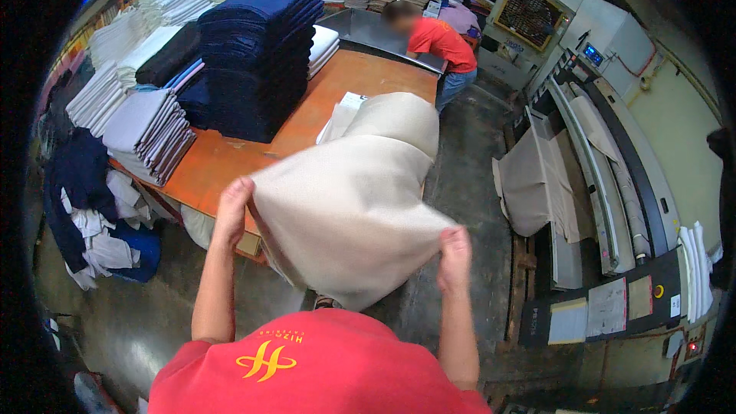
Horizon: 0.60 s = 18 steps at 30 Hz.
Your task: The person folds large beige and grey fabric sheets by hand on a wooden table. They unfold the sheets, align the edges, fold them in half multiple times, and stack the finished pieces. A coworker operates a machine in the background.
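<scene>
Between my hands a large beige cloth [345, 207] is stretched out in front of me. My left hand [234, 203] grips its left corner beside the table edge. At the opposite corner my right hand [454, 249] is closed on the fabric, over the floor. The near part of the cloth hangs down in a curve, and its far part lies folded over the corner of the orange table [368, 73]. Some white folded cloth and a paper label [354, 100] show beside the far end of the beige fabric.
A tall dark blue fabric stack [253, 61] and lilac folded cloths [146, 134] stand on the table. Another person in red [445, 46] bends over its far end. A long machine [606, 176] with beige fabric runs along the right. Loose cloths [103, 215] hang at the left.
</scene>
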Each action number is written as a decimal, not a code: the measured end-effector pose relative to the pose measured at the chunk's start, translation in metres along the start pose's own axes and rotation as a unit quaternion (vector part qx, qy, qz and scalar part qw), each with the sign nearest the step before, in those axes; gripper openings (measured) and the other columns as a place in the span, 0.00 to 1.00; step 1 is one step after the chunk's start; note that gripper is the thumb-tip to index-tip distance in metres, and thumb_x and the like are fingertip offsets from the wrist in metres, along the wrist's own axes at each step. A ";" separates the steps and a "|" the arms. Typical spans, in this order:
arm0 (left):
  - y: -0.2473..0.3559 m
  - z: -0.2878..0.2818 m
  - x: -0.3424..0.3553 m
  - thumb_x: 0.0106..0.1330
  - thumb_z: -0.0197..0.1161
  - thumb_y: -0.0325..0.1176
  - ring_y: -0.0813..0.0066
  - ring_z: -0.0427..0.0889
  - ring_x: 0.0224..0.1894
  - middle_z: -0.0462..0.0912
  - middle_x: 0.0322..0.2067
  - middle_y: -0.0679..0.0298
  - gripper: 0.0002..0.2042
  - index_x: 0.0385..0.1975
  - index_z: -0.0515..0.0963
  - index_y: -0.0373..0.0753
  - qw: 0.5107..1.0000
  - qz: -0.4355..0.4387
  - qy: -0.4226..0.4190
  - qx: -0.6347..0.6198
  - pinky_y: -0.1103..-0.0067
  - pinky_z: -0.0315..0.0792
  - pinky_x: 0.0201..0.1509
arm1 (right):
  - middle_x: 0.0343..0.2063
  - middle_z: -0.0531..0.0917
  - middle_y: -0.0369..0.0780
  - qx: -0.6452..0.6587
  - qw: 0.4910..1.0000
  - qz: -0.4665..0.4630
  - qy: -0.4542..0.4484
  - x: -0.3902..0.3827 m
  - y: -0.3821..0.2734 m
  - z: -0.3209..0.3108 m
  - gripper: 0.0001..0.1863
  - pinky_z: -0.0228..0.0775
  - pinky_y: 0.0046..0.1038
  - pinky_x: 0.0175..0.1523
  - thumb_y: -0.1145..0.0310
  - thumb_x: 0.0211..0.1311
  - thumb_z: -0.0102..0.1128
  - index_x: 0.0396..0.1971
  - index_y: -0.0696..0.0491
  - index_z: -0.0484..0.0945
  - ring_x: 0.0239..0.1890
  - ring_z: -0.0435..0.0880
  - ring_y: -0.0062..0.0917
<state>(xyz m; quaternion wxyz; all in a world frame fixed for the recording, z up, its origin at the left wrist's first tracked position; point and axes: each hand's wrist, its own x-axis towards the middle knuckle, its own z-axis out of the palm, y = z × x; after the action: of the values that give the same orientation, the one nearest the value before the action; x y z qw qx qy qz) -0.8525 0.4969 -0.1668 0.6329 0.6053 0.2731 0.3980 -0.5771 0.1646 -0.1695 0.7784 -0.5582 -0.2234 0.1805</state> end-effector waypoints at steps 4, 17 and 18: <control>0.098 -0.009 -0.036 0.63 0.61 0.37 0.77 0.76 0.42 0.78 0.41 0.64 0.14 0.42 0.75 0.33 0.975 0.189 -0.010 -0.119 0.78 0.69 0.46 | 0.50 0.74 0.41 0.048 0.969 -0.238 -0.042 -0.029 -0.100 0.000 0.29 0.63 0.32 0.59 0.61 0.58 0.63 0.55 0.57 0.64 0.54 0.73 0.31; 0.153 -0.041 -0.062 0.57 0.64 0.40 0.60 0.61 0.65 0.62 0.62 0.50 0.27 0.55 0.70 0.32 0.903 0.426 0.013 -0.060 0.68 0.55 0.67 | 0.45 0.74 0.46 -0.006 0.913 -0.408 -0.006 -0.087 -0.136 0.007 0.21 0.62 0.38 0.59 0.55 0.52 0.63 0.37 0.57 0.75 0.51 0.72 0.39; 0.149 -0.031 -0.048 0.58 0.64 0.40 0.61 0.62 0.64 0.62 0.62 0.50 0.28 0.56 0.68 0.32 0.933 0.357 -0.008 -0.053 0.69 0.55 0.66 | 0.47 0.73 0.45 -0.122 0.912 -0.389 0.038 -0.076 -0.132 0.013 0.18 0.60 0.37 0.60 0.59 0.53 0.62 0.37 0.57 0.75 0.53 0.70 0.37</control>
<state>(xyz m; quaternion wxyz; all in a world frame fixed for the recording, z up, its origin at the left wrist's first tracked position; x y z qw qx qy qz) -0.9295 0.4666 -0.0303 0.4828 0.6317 0.0124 0.6064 -0.6439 0.0931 -0.0517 0.7206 -0.5247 -0.4130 -0.1866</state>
